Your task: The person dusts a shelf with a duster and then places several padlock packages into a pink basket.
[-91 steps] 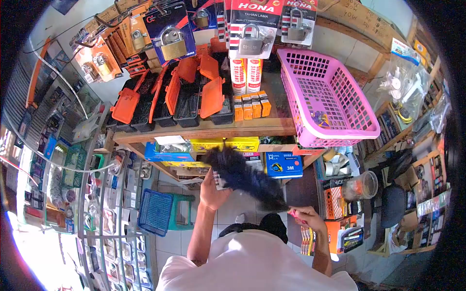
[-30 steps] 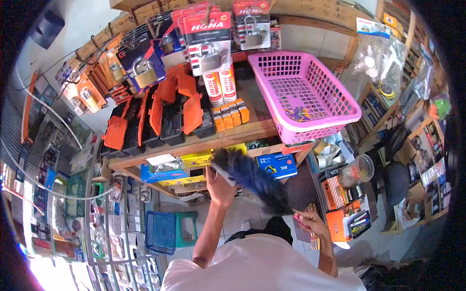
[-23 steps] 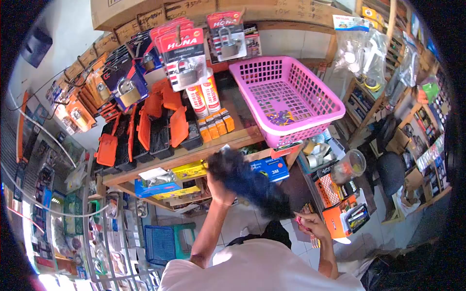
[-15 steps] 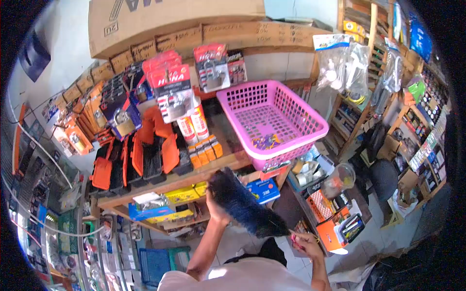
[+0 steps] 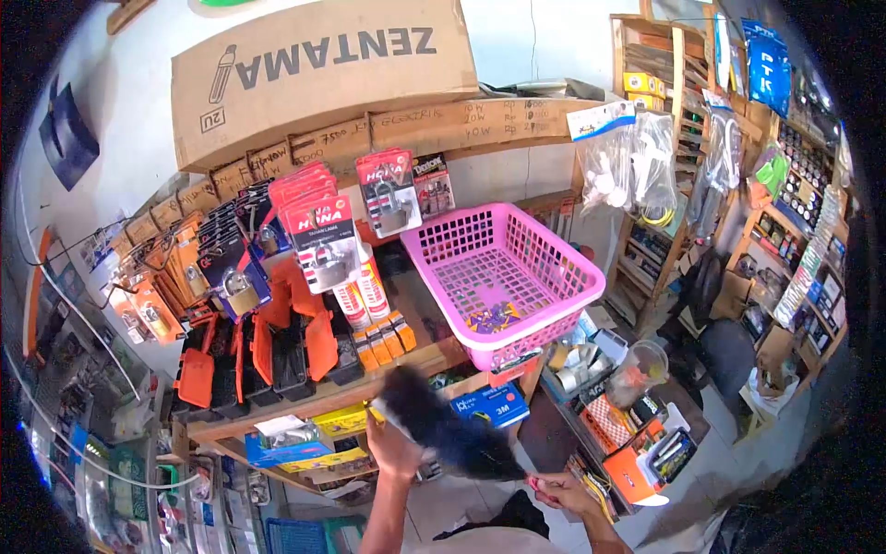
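A dark, fluffy duster (image 5: 452,434) slants across the front of the wooden shelf, blurred by motion. My right hand (image 5: 565,493) is closed around its thin reddish handle at the lower right. At the duster's upper left end, my left hand (image 5: 395,449) is raised with its fingers partly hidden, closed against a pale edge that I cannot make out. Above the duster, a pink plastic basket (image 5: 554,319) rests on the shelf with small blue and yellow pieces inside. Orange and white boxes (image 5: 383,342) stand to its left.
Packaged padlocks (image 5: 325,247) hang above black bins (image 5: 291,369) with orange lids. A large cardboard box (image 5: 323,74) sits at the top. Right of the duster are tape rolls, a clear tub (image 5: 639,371) and an orange box (image 5: 628,471). Stocked shelves stand farther right.
The view has tilted up, so the shelf goods appear lower and the large box shows more. The duster and both hands also sit lower in view; the left hand shows more of its palm.
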Demonstrator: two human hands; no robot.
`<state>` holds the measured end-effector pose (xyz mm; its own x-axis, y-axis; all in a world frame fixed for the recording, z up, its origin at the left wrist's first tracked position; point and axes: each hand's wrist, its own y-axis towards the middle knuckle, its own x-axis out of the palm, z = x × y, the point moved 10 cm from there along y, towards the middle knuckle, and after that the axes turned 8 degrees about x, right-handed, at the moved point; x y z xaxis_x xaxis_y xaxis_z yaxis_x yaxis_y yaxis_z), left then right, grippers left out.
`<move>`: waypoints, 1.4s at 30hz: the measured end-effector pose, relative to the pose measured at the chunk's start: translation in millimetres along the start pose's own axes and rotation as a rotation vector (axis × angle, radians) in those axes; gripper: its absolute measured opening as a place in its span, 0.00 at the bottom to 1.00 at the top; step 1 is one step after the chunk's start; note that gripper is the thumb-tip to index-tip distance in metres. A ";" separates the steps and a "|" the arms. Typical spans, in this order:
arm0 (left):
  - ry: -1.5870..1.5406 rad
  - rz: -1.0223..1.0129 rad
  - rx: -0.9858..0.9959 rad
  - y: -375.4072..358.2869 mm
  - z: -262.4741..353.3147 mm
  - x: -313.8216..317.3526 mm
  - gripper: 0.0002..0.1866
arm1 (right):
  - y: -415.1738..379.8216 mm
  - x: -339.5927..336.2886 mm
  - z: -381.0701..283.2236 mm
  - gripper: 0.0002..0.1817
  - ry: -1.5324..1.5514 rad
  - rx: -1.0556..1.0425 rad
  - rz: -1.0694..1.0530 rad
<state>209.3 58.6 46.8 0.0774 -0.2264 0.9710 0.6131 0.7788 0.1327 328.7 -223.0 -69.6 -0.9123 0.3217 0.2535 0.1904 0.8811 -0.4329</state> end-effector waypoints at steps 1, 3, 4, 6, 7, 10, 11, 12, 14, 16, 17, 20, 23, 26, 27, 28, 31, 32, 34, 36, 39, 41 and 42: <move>0.029 -0.010 0.015 -2.8 5.9 -6.6 0.38 | 1.8 4.7 2.2 0.21 -0.026 0.087 -0.007; 0.060 -0.014 0.037 -10.3 15.1 -11.0 0.38 | 4.9 6.6 10.0 0.22 -0.054 0.179 -0.021; 0.079 0.021 0.096 -15.4 24.0 -10.5 0.37 | 8.4 5.3 9.9 0.22 -0.077 0.146 -0.049; 0.122 0.084 0.221 -21.0 45.1 -8.3 0.33 | 17.8 11.0 2.8 0.22 -0.103 0.109 -0.091; 0.163 0.104 0.164 -28.7 50.5 -36.7 0.31 | 20.4 10.2 -10.1 0.23 -0.047 0.061 -0.044; 0.258 0.103 0.140 -45.7 61.3 -58.3 0.27 | 34.3 23.7 -38.6 0.29 0.040 -0.073 -0.125; 0.269 0.177 0.165 -50.8 64.5 -61.5 0.27 | 41.3 24.8 -45.4 0.30 0.103 -0.096 -0.098; 0.280 0.253 0.191 -55.9 68.3 -66.4 0.27 | 47.1 27.7 -53.9 0.30 0.165 -0.117 -0.071; 0.217 0.219 0.186 -58.0 72.0 -75.3 0.27 | 61.0 43.7 -80.9 0.29 0.197 -0.141 -0.087; 0.156 0.182 0.178 -61.3 73.0 -78.3 0.26 | 79.3 54.9 -107.6 0.29 0.230 -0.167 -0.100; 0.168 0.179 0.161 -63.2 72.8 -78.7 0.25 | 93.1 62.4 -121.3 0.27 0.219 -0.220 -0.160; 0.105 0.192 0.085 -66.0 61.8 -89.4 0.23 | 124.8 76.5 -148.0 0.26 0.267 -0.257 -0.212; 0.132 0.246 0.020 -69.3 43.7 -95.9 0.20 | 151.6 86.2 -164.0 0.25 0.374 -0.229 -0.209; 0.236 0.266 0.014 -69.5 32.5 -93.6 0.17 | 182.0 82.1 -163.3 0.20 0.435 -0.210 -0.205; 0.280 0.329 -0.008 -71.6 29.4 -112.6 0.17 | 193.2 79.1 -158.2 0.18 0.464 -0.187 -0.203; 0.322 0.392 -0.029 -75.9 28.3 -128.0 0.17 | 200.2 77.2 -153.4 0.16 0.493 -0.162 -0.201; 0.292 0.293 -0.055 -73.4 28.5 -113.5 0.16 | 198.3 73.0 -147.5 0.17 0.462 -0.121 -0.174; 0.289 0.267 -0.075 -72.4 27.6 -106.2 0.16 | 196.7 67.7 -142.1 0.20 0.432 -0.090 -0.121; 0.280 0.240 -0.054 -68.9 32.3 -112.5 0.15 | 201.1 55.9 -124.1 0.27 0.423 -0.074 -0.159; 0.270 0.212 -0.034 -65.9 36.8 -112.9 0.15 | 186.3 44.6 -110.1 0.35 0.395 -0.013 -0.127; 0.274 0.243 -0.007 -59.8 41.5 -95.8 0.15 | 176.5 6.3 -27.1 0.38 0.052 0.274 -0.042; 0.418 0.209 0.036 -53.3 48.5 -67.8 0.15 | 151.8 11.2 -1.6 0.37 -0.444 0.377 -0.281; 0.412 0.207 0.041 -47.8 50.7 -61.4 0.15 | 123.2 22.6 3.5 0.35 -0.733 0.435 -0.468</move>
<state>135.4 64.9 -9.0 0.5059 -0.2710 0.8189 0.5210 0.8526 -0.0397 330.3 -108.4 -120.3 -0.8893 -0.4539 -0.0562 -0.2655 0.6123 -0.7447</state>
